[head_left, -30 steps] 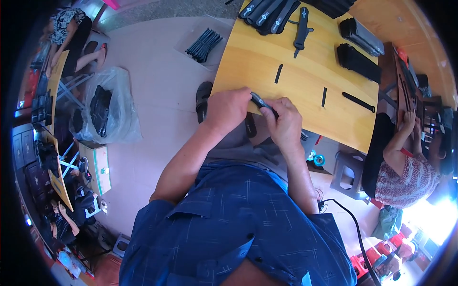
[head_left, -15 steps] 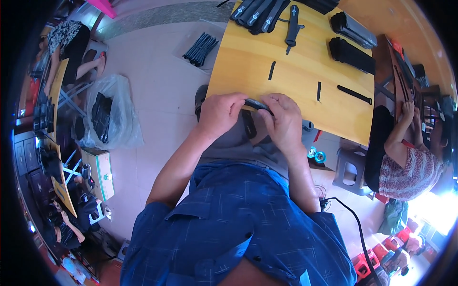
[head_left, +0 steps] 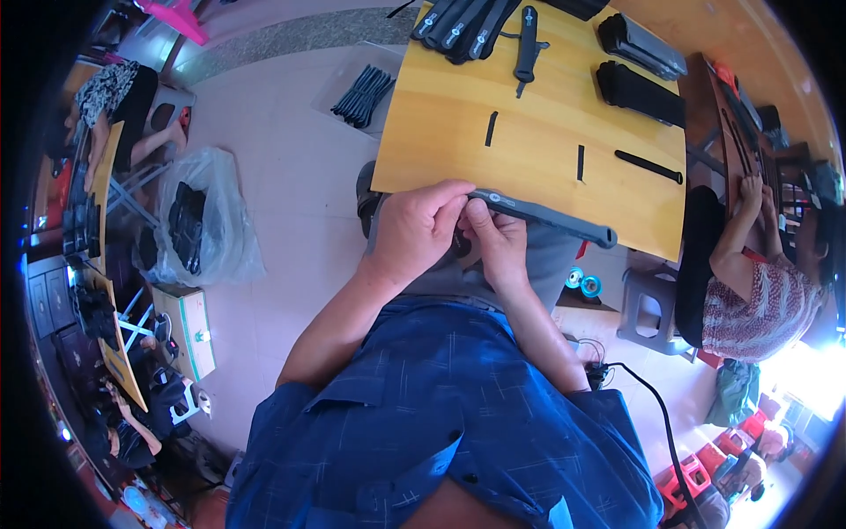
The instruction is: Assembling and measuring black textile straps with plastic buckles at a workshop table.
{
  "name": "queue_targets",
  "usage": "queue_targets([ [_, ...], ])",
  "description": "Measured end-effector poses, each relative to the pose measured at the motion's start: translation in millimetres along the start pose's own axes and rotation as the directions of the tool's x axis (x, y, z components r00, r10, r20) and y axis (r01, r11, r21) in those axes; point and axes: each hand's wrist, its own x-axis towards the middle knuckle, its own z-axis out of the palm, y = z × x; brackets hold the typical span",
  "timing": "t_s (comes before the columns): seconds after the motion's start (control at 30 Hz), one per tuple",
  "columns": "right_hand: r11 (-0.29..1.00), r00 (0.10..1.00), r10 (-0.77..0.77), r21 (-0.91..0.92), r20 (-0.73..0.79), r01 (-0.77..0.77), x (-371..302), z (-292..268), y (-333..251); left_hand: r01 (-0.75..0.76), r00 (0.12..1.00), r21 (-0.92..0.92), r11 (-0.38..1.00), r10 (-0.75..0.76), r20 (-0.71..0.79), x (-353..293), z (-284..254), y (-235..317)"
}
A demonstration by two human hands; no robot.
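Note:
A long dark grey strap with a pale printed mark and a rounded end with a hole is in both my hands at the table's near edge. My left hand pinches its left end between thumb and fingers. Close beside it, my right hand is closed on the strap near that same end, thumb on top. The strap's free part stretches right, past the edge of the yellow table. What lies between my fingertips is hidden. Beyond my hands, short black strips and a longer black strap lie on the table.
Stacked grey straps, a single one and black bundles occupy the table's far part. A clear bin with dark cords stands left of the table. People work at tables on both sides. A black cable runs at lower right.
The strap now shows at length, its rounded end pointing right. My right hand has moved left and down, closer to my left hand. The view has shifted slightly.

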Motion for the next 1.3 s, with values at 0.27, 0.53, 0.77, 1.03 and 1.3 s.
queue_targets([
  [0.27,0.983,0.999,-0.049,-0.177,0.013,0.051,-3.2,-4.1,-13.7,0.066,0.997,-0.084,0.994,-0.064,0.034,-8.3,7.5,-3.6],
  [0.53,0.980,0.982,-0.182,-0.086,-0.047,0.178,-4.9,8.2,-19.8,0.336,0.942,-0.430,0.838,-0.304,0.144,-4.2,10.0,4.4],
  [0.77,0.946,0.952,-0.281,-0.200,-0.118,0.255,1.9,24.4,-36.4,0.089,0.992,-0.216,0.972,-0.107,-0.073,5.0,2.9,14.5],
  [1.03,0.927,0.975,-0.191,-0.306,0.110,0.216,-8.8,-13.7,-27.9,-0.130,0.985,-0.062,0.990,0.136,0.102,7.4,-6.8,-2.0],
  [1.3,0.899,0.939,-0.321,-0.274,0.122,0.342,7.0,-0.5,-36.1,0.027,0.999,-0.091,0.996,-0.024,0.035,8.5,-2.6,12.7],
])
